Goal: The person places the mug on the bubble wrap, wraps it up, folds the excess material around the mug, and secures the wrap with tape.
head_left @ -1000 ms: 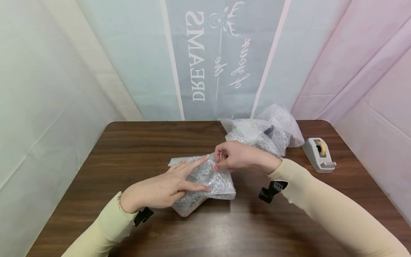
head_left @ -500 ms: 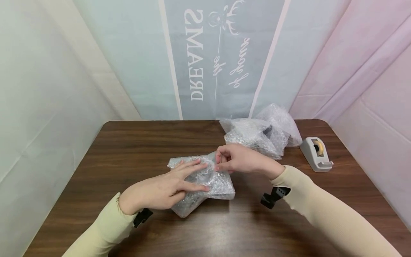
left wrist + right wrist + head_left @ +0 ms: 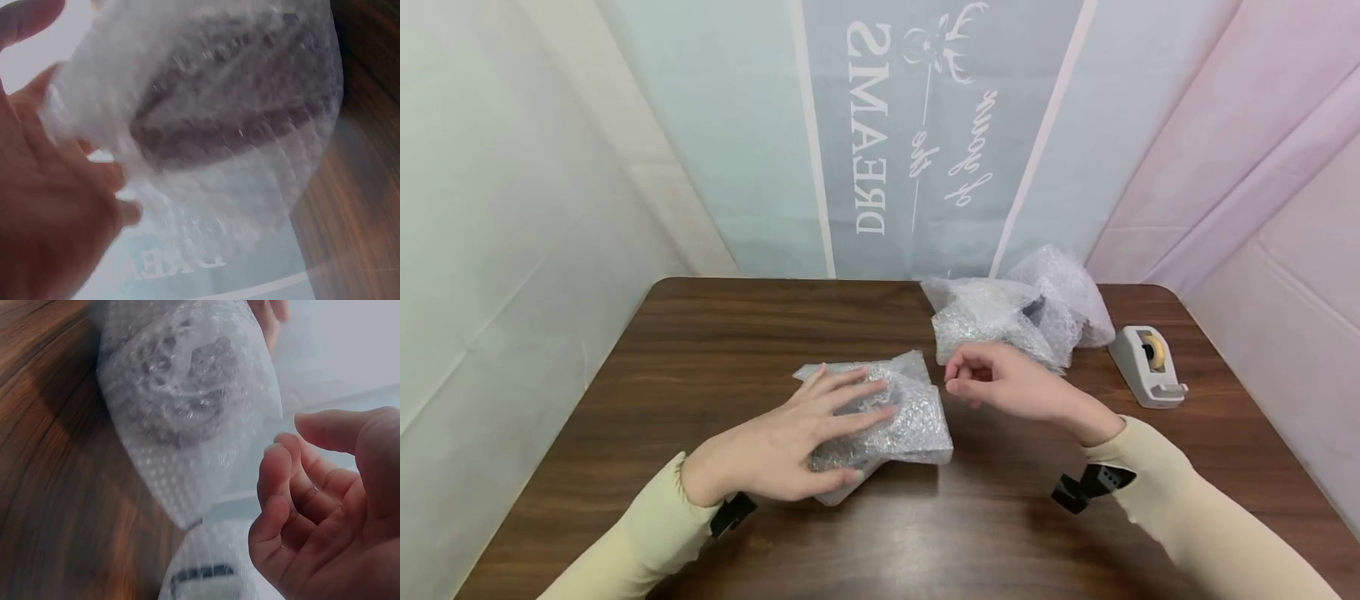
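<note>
A bubble-wrapped package [image 3: 921, 421] lies on the brown table in the head view. Through the wrap [image 3: 244, 125] in the left wrist view a dark shape shows. My left hand [image 3: 790, 442] is spread flat over the package's left side, fingers straight, thumb near its front edge. Just off the package's right side is my right hand [image 3: 1015, 387], its fingers loosely curled. In the right wrist view the thumb of that hand [image 3: 337, 494] stands apart from the fingertips, with nothing between them, and coiled dark shapes show inside the package [image 3: 181, 387].
Other bubble-wrapped bundles [image 3: 981, 312] sit at the back right of the table [image 3: 737, 329], behind my right hand. A white tape dispenser [image 3: 1150, 371] with a yellowish roll stands to their right. A printed cloth [image 3: 917, 208] hangs behind the table's far edge.
My right hand has let go of the package and moved off to the right. The left hand's fingers have spread more over the wrap, with the thumb lower. The head view has shifted slightly.
</note>
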